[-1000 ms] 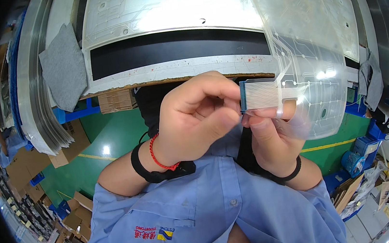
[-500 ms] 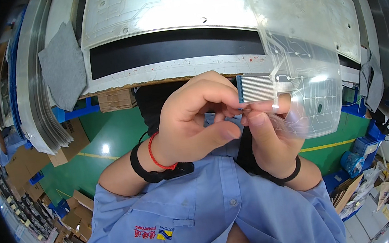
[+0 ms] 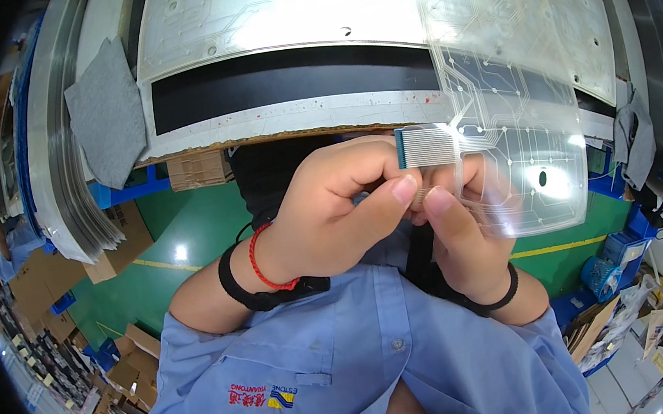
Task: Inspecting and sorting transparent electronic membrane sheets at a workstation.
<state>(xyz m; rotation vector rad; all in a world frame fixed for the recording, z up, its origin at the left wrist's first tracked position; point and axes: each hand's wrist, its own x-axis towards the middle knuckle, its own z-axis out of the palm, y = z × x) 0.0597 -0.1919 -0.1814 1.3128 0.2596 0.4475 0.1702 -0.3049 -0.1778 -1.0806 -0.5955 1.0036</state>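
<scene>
A clear membrane circuit sheet (image 3: 504,132) with silvery printed traces hangs over the bench edge at the right. Its striped connector tail (image 3: 429,147), dark blue at the end, points left above my fingertips. My left hand (image 3: 339,202) is closed, thumb and forefinger pinched together just below that tail end. Close beside it, my right hand (image 3: 466,228) is closed too, thumb on a small striped strip between the two hands, fingers behind the clear sheet. The strip looks like part of the same sheet, though my fingers cover much of it.
A whitish plate (image 3: 275,15) with holes lies on the bench above a black strip (image 3: 291,83). Grey cloths (image 3: 107,114) hang at left and right. Stacked metal sheets (image 3: 61,157) stand at left; cardboard boxes (image 3: 137,359) lie on the floor.
The connector tail has shifted slightly left and up. My left thumb has moved up to the forefinger, and a small striped strip now shows between my hands.
</scene>
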